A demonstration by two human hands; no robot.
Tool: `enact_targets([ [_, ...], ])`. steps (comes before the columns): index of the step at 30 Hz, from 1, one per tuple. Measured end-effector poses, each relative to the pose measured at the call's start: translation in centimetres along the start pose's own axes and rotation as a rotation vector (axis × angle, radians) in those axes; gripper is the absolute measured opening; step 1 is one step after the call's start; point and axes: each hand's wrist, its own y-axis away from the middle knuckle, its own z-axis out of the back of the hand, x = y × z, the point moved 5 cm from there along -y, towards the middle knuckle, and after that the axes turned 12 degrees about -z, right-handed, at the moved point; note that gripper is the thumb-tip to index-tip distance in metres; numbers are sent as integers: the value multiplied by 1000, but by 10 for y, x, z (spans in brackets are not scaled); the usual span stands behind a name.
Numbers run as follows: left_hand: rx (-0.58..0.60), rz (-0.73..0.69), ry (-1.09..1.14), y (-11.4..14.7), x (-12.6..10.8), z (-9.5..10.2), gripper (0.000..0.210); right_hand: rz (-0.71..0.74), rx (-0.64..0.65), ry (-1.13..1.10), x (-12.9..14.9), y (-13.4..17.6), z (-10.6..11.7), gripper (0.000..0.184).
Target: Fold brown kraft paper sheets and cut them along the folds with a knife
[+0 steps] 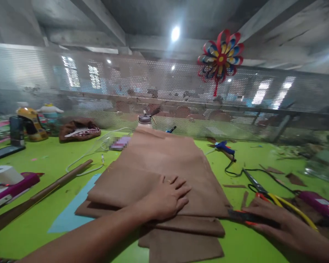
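Observation:
A thick stack of folded brown paper (164, 153) lies before me on the green table. My left hand (167, 199) rests flat on it, fingers stretched out and a ring on one of them. At the right edge of the stack, my right hand (271, 215) is closed around a dark, narrow tool with orange parts (237, 214). Its tip meets the paper's edge; I cannot tell whether it is a knife or scissors. Beside this hand lie large scissors with yellow handles (292, 208). A light blue sheet (71, 215) sticks out under the stack's left side.
Rightward are a blue glue gun (225, 147) with a black cord, brown scraps (294, 179) and a purple power strip (319, 204). On the left lie a long brown paper roll (57, 184) and another purple power strip (13, 193). A perforated metal screen (164, 84) borders the back.

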Motion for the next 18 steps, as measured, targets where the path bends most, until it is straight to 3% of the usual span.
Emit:
enact_targets([
  [7,8,-11,-11,-5,4,-1,51,-46,83,-54,12,1,8,33],
  [16,22,-6,37,-5,2,-1,50,-45,57,-47,3,10,5,32],
  [18,24,-1,56,-3,0,-1,50,-24,-15,-52,-5,10,1,33],
])
